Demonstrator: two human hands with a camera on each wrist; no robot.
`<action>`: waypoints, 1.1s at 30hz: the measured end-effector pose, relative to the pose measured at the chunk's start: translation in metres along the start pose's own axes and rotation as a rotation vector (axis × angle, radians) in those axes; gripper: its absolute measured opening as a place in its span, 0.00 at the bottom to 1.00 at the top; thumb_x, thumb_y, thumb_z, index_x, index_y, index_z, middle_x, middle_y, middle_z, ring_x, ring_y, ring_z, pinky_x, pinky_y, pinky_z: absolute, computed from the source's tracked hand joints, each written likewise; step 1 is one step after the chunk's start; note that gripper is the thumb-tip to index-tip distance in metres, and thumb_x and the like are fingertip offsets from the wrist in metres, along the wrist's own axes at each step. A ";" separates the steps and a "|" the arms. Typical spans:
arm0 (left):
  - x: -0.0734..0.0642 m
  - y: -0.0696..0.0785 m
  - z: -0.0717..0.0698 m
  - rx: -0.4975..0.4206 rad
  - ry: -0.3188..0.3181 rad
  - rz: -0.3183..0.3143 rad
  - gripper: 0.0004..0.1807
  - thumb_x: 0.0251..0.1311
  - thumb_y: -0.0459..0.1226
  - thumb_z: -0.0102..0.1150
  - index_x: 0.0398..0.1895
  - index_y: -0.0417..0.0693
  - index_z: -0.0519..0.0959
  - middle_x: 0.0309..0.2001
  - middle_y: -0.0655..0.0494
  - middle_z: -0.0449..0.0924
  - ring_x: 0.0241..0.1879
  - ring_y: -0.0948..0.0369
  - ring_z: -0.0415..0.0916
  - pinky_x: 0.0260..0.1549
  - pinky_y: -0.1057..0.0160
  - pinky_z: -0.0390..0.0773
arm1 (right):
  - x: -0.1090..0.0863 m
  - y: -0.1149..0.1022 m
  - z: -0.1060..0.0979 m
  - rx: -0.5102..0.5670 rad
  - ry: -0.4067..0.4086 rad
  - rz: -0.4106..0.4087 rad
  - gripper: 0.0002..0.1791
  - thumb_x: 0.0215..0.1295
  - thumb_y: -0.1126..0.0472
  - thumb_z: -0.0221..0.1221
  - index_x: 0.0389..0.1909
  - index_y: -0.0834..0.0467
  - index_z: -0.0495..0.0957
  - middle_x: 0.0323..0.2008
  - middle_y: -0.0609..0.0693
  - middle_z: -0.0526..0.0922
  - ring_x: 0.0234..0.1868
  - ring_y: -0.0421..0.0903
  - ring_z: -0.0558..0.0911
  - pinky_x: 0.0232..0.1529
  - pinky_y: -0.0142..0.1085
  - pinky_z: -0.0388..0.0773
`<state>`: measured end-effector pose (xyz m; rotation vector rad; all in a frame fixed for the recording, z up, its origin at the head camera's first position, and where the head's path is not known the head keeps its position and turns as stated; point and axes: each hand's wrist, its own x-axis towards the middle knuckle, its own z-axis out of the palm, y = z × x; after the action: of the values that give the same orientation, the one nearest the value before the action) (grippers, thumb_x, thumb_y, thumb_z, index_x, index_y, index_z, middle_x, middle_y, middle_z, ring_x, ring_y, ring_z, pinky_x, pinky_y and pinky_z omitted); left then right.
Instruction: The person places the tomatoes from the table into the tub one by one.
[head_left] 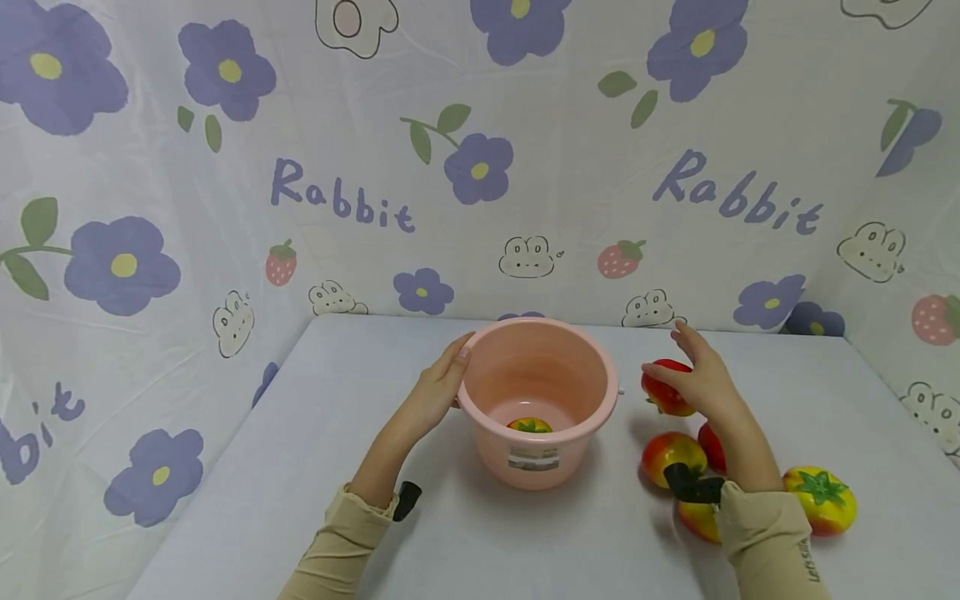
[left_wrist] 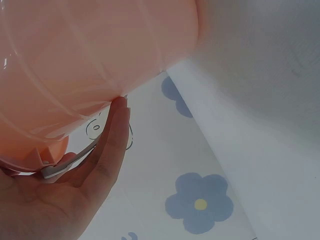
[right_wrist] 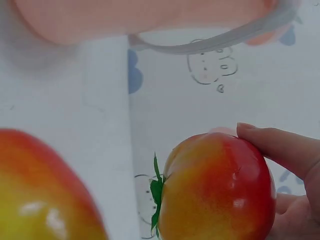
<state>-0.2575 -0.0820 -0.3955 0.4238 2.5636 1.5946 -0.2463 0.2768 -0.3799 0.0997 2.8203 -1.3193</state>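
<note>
A pink bucket (head_left: 536,462) stands upright on the table, with one red-and-yellow tomato (head_left: 530,426) visible inside at the bottom. At its left side my left hand (head_left: 433,392) grips the rim; in the left wrist view the fingers (left_wrist: 112,135) lie along the outer wall by the grey handle (left_wrist: 70,162). To the right of the bucket, my right hand (head_left: 708,379) holds another tomato (right_wrist: 215,185) above the table, green leaves facing down. The thumb and fingers lie against its red side, and part of their hold is hidden.
Several more tomatoes lie on the right of the table (head_left: 247,517): one (head_left: 667,457) near the bucket, one (head_left: 711,446) partly behind the right wrist, one (head_left: 697,521) near the sleeve, one (head_left: 821,500) farther right. A patterned cloth (head_left: 570,150) hangs behind the table.
</note>
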 end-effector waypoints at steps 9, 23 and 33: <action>-0.001 0.001 0.000 0.007 0.004 -0.012 0.28 0.76 0.55 0.31 0.75 0.63 0.56 0.67 0.45 0.71 0.50 0.45 0.81 0.41 0.56 0.83 | -0.008 -0.023 -0.007 0.025 0.065 -0.037 0.53 0.66 0.53 0.61 0.78 0.53 0.33 0.77 0.64 0.47 0.74 0.71 0.49 0.61 0.65 0.66; -0.001 0.000 0.000 -0.003 -0.001 0.007 0.29 0.76 0.56 0.31 0.75 0.61 0.56 0.67 0.44 0.71 0.50 0.44 0.80 0.44 0.49 0.83 | -0.011 -0.048 -0.014 0.100 0.115 -0.101 0.52 0.66 0.52 0.61 0.79 0.47 0.34 0.78 0.57 0.47 0.75 0.69 0.49 0.59 0.64 0.68; 0.000 0.000 -0.001 -0.011 -0.004 0.007 0.29 0.75 0.56 0.31 0.75 0.61 0.57 0.66 0.43 0.71 0.50 0.44 0.80 0.43 0.49 0.83 | -0.016 -0.075 -0.014 0.153 0.154 -0.146 0.52 0.65 0.51 0.62 0.79 0.44 0.36 0.78 0.51 0.48 0.77 0.65 0.50 0.60 0.63 0.68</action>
<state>-0.2576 -0.0828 -0.3956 0.4354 2.5524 1.6075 -0.2351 0.2391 -0.3123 -0.0030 2.8964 -1.6254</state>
